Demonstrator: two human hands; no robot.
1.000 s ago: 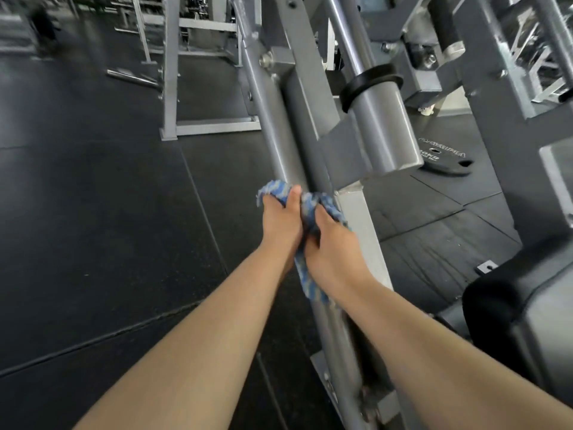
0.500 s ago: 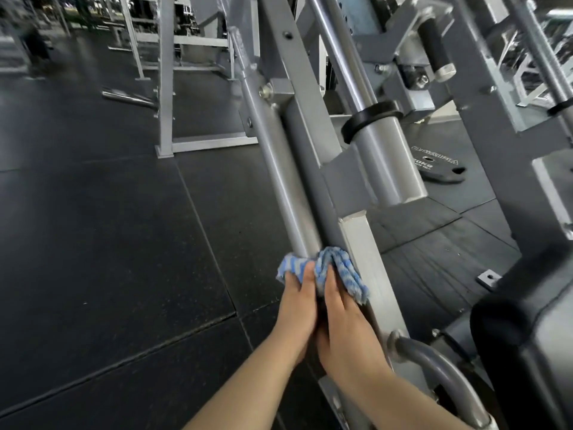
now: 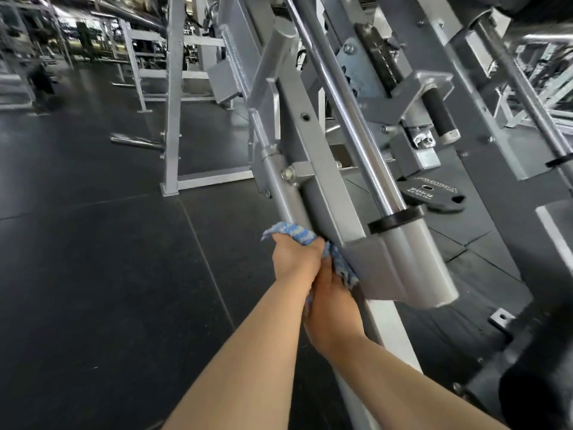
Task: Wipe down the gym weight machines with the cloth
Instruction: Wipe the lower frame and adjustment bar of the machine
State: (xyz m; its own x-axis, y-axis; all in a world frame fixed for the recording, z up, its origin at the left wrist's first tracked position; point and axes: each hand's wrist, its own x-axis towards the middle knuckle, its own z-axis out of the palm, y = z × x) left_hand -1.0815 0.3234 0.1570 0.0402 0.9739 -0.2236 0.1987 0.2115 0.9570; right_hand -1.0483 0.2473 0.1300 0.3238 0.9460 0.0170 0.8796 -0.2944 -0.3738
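On the sloping machine beam [image 3: 322, 187], hands [image 3: 313, 271] press cloth [image 3: 297, 235].

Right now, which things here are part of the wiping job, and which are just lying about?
Part of the job:
blue striped cloth
left hand
right hand
grey machine frame

Lying about:
black weight plate on the floor
chrome bar on the floor

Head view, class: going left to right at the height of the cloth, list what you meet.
Black floor → left hand gripping the cloth → grey frame bracket → silver sleeve → weight plate lying on the floor behind.
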